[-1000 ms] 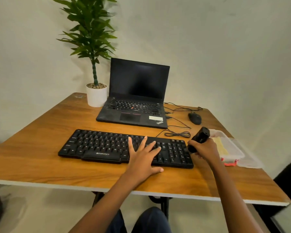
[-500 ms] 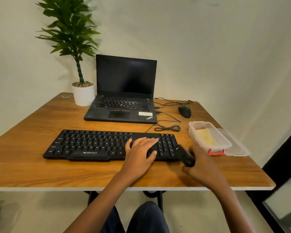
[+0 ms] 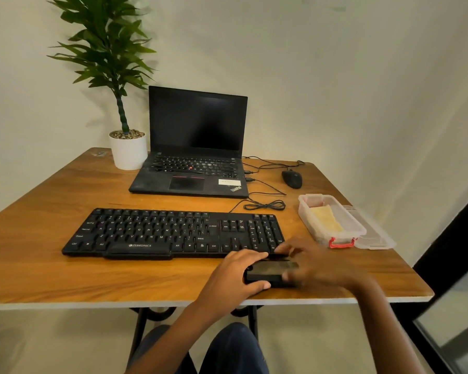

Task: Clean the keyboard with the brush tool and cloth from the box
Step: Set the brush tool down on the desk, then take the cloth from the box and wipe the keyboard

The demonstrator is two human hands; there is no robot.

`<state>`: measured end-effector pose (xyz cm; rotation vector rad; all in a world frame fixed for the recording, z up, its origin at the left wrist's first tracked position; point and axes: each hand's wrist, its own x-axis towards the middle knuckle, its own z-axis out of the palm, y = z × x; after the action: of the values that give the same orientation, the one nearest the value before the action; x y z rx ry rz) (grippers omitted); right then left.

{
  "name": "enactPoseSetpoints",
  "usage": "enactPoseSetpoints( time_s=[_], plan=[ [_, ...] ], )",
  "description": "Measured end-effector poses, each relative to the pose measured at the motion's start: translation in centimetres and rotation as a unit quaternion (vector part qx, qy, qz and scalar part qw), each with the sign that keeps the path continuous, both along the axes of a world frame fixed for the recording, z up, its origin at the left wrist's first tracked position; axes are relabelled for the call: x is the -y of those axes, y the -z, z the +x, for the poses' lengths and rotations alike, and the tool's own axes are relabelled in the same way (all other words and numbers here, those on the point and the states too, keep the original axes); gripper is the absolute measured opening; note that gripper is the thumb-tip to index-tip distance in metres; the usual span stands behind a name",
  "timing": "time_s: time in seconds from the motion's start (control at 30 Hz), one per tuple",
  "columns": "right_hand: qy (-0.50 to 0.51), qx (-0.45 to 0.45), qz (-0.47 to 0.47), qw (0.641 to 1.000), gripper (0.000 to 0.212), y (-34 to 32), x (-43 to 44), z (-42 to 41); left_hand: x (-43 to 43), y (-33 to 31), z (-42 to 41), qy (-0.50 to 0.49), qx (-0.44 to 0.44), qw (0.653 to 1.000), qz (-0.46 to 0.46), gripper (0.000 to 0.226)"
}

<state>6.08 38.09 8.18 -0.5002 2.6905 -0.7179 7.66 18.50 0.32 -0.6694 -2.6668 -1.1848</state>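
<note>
A black keyboard (image 3: 173, 233) lies across the wooden table (image 3: 52, 265). Just in front of its right end is the black brush tool (image 3: 268, 271), held between both hands. My left hand (image 3: 235, 279) grips its left end and my right hand (image 3: 314, 263) closes over its right end, blurred by motion. To the right stands the clear plastic box (image 3: 333, 233) with a red latch, a yellow cloth (image 3: 326, 218) lying inside it.
The box's lid (image 3: 373, 233) lies beside the box on its right. Behind the keyboard are an open black laptop (image 3: 195, 147), a potted plant (image 3: 125, 149), a black mouse (image 3: 292, 179) and coiled cables (image 3: 265, 205). The table's front edge is just below my hands.
My left hand left the keyboard's keys and joined my right hand on the brush tool. The right hand brought the tool down from near the box to the table in front of the keyboard.
</note>
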Motion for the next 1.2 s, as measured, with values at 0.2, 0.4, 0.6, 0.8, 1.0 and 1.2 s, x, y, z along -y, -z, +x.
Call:
enactPoseSetpoints(
  time_s=[0.2, 0.4, 0.6, 0.8, 1.0, 1.2],
  plan=[
    [0.337, -0.153, -0.060, 0.927, 0.015, -1.8, -5.7, -10.9, 0.1, -0.5, -0.1, -0.007, -0.010, 1.000, -0.009, 0.055],
    [0.328, -0.041, 0.142, 0.933, 0.028, 2.5, -6.8, -15.6, 1.0, -1.0, -0.5, -0.021, -0.029, 0.999, 0.012, 0.040],
    [0.302, -0.097, 0.146, 0.937, 0.024, 2.7, -6.5, -15.7, 1.3, -0.8, -0.8, -0.031, -0.037, 0.998, 0.027, 0.034],
    [0.337, -0.134, 0.054, 0.930, 0.017, 0.4, -6.0, -14.1, 2.2, -1.1, -1.2, -0.047, -0.054, 0.996, 0.045, 0.030],
    [0.399, -0.165, -0.463, 0.774, 0.014, -5.2, -5.0, -9.4, 4.8, -1.9, -2.3, -0.087, -0.059, 0.992, 0.071, 0.031],
    [0.306, 0.117, -0.829, 0.454, 0.040, -3.6, -1.0, -4.9, 8.6, -1.1, -3.3, -0.162, -0.087, 0.979, 0.087, 0.027]
  ],
)
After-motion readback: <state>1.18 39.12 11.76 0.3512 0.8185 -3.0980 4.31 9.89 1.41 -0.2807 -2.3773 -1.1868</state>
